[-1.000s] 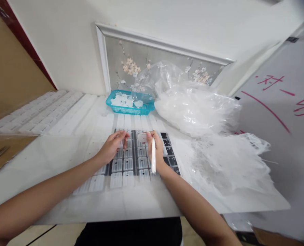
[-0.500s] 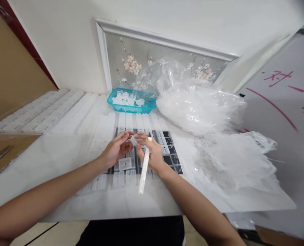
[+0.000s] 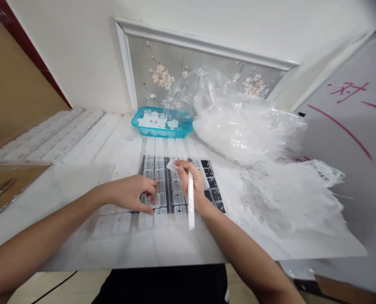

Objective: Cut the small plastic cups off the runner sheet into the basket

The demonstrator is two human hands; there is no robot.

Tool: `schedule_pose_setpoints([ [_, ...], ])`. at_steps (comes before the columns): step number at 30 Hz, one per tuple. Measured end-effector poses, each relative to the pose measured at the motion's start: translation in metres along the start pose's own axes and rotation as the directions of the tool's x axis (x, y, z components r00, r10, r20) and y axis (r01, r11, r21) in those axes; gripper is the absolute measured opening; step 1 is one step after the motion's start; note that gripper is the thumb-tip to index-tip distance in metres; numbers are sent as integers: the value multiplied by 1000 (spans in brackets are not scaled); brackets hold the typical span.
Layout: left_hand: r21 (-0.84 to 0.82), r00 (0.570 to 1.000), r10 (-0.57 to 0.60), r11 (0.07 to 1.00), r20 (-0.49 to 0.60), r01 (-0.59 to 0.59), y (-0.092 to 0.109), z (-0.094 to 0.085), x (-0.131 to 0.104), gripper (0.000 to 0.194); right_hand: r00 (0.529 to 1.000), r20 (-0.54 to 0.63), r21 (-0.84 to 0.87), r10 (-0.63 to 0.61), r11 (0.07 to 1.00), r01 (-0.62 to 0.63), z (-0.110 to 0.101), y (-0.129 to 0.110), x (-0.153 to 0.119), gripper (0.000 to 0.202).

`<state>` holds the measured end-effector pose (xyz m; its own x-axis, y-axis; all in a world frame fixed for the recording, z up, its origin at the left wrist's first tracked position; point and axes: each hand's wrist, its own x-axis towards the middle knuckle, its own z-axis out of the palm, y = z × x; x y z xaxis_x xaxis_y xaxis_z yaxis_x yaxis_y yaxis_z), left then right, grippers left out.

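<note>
My right hand [image 3: 192,181] is closed around a long white strip [image 3: 191,207] that hangs down from the fist. Its thumb and fingers also pinch a small translucent plastic piece [image 3: 172,166]. My left hand [image 3: 137,194] reaches low over the table, thumb and fingers apart, around a clear square plastic box [image 3: 156,202]; whether the fingertips touch it I cannot tell. Beneath both hands, rows of small clear plastic boxes [image 3: 178,197] lie on a black patterned sheet [image 3: 211,181].
A blue basket [image 3: 162,133] with small white pieces stands at the back. Behind and right lies a large clear bag [image 3: 238,131], with a heap of thin translucent plastic [image 3: 289,202] nearer. White box rows [image 3: 55,135] fill the back left. A framed picture [image 3: 207,50] leans on the wall.
My left hand has left the small piece and moved down and left to the square box, its fingers spreading. My right hand has shifted slightly right, keeping the piece and the strip.
</note>
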<state>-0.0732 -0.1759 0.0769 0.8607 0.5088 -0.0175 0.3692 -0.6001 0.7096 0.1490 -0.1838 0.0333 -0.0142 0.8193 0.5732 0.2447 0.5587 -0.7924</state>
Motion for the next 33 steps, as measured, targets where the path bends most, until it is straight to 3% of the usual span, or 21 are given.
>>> schedule_pose_setpoints([
  [3, 108, 997, 72, 992, -29, -68, 15, -1, -1, 13, 990, 142, -93, -22, 995, 35, -3, -3, 7, 14],
  [7, 383, 969, 164, 920, -182, -84, 30, -11, 7, 20, 917, 397, -135, -20, 988, 80, -13, -13, 19, 19],
  [10, 521, 939, 185, 854, -290, -7, 27, -21, 18, 22, 902, 427, -126, 59, 992, -5, -20, -18, 26, 21],
  [14, 545, 942, 214, 837, -258, -41, 13, -25, 36, 24, 913, 374, -105, 163, 986, -132, -30, -16, 27, 22],
  [17, 564, 917, 247, 826, -315, -29, -5, -36, 50, 24, 943, 247, -70, 223, 975, -212, -42, -5, 23, 31],
  [21, 550, 801, 202, 815, -564, 181, -57, -90, 73, 22, 933, 83, 75, 351, 931, -357, -70, 13, 11, 43],
  [24, 459, 719, 18, 780, -695, 424, -104, -133, 94, 21, 880, 4, 160, 475, 868, -470, -92, 18, -5, 44],
  [26, 356, 663, -135, 755, -736, 550, -120, -141, 108, 23, 836, -39, 160, 547, 830, -535, -103, 14, -18, 36],
  [28, 343, 626, -111, 756, -772, 557, -117, -128, 123, 37, 792, -55, 157, 608, 789, -595, -111, 8, -30, 37],
  [30, 429, 635, 69, 792, -770, 434, -95, -98, 135, 40, 763, -78, 164, 642, 763, -626, -115, 4, -42, 37],
  [31, 478, 663, 160, 814, -731, 331, -81, -79, 140, 37, 753, -95, 166, 651, 756, -633, -116, 4, -47, 37],
  [33, 548, 796, 315, 836, -517, 25, -50, -41, 147, 30, 747, -133, 164, 652, 757, -632, -118, 7, -55, 37],
])
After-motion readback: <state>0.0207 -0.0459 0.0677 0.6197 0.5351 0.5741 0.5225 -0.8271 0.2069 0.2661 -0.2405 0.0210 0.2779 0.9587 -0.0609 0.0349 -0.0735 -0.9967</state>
